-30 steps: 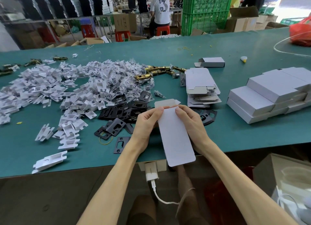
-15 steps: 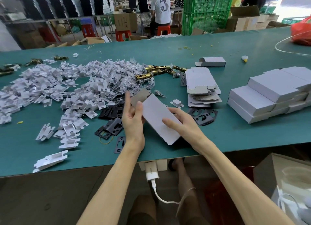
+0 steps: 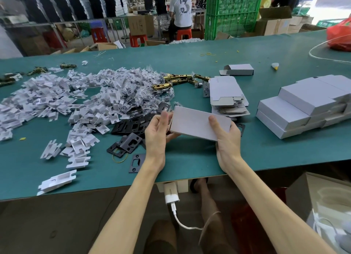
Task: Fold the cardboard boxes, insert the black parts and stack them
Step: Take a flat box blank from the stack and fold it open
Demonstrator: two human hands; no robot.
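I hold a white cardboard box [image 3: 195, 123] between both hands, just above the green worktop [image 3: 190, 158] and close to its near edge. The box lies lengthwise from left to right, its broad face tilted toward me. My left hand [image 3: 157, 132] grips the left end, thumb up along the edge and fingers curled beneath it. My right hand [image 3: 226, 137] grips the right end, thumb pressed on the face and fingers wrapped round the back. I cannot tell whether the end flaps are tucked in.

Just left of the box, partly behind my left hand, lies the heap of black parts [image 3: 131, 124], flat plates with cut-outs. One black plate [image 3: 137, 163] lies apart, nearer the edge, and a yellow rubber band [image 3: 118, 157] lies beside it. Farther left a wide heap of white plastic inserts [image 3: 66, 99] spreads over the worktop, some of them strayed toward the near edge.

Beyond the box, to the right, a pile of flat unfolded boxes [image 3: 226, 94] lies on the worktop. Brass latches [image 3: 178, 80] lie just left of that pile. One folded box [image 3: 238, 69] lies alone beyond it. Well to the right, the finished boxes [image 3: 303, 109] are stacked in stepped layers. A red bag [image 3: 340, 37] sits at the far right corner.
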